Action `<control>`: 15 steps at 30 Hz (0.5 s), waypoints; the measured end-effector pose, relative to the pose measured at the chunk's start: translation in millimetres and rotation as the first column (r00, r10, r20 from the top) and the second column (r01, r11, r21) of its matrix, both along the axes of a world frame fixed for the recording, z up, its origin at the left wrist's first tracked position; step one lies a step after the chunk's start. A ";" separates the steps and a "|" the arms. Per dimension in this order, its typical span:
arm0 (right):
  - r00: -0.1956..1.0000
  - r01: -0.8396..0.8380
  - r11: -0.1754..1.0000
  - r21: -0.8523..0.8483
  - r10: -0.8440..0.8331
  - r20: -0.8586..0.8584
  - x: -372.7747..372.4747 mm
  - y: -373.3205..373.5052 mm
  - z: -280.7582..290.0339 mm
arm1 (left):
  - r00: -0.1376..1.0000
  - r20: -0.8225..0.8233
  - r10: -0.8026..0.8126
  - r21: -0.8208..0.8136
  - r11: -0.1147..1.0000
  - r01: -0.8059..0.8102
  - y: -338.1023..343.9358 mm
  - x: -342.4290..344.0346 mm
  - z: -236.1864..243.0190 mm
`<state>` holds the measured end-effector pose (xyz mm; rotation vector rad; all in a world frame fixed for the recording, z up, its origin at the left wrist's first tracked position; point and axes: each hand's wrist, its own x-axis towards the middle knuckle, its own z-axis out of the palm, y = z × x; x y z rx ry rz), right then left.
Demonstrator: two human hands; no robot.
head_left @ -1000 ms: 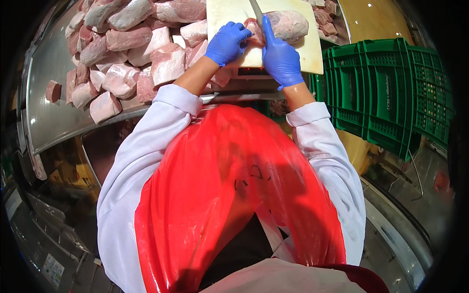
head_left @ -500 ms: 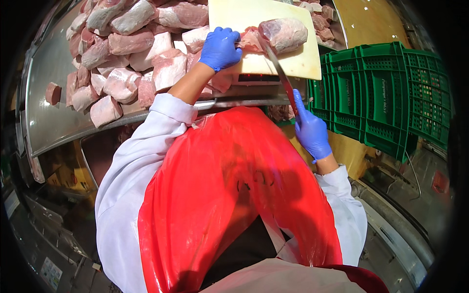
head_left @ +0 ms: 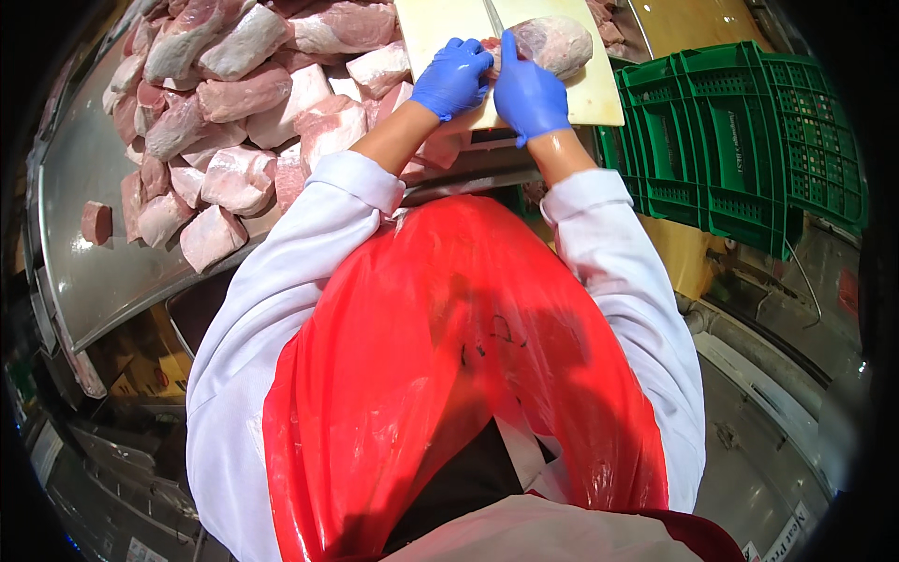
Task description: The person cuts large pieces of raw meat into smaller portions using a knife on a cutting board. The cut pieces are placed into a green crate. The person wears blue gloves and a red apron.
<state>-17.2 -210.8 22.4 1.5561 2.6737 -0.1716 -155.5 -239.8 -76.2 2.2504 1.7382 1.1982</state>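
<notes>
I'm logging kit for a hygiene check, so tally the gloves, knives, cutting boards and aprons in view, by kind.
Blue gloves: 2, one on the left hand, one on the right hand
Knife: 1
Cutting board: 1
Red apron: 1
Total: 5

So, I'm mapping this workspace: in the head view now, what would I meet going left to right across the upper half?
Lone chunk → meat pile → left hand → right hand → green crates.

Shiny steel table (head_left: 98,281), grey floor (head_left: 785,314)
</notes>
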 end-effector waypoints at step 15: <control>0.977 -0.095 0.979 -0.179 0.057 -0.205 246.4 -113.7 27.3 | 0.999 0.018 0.049 0.113 0.992 -0.051 12.5 2.9 36.9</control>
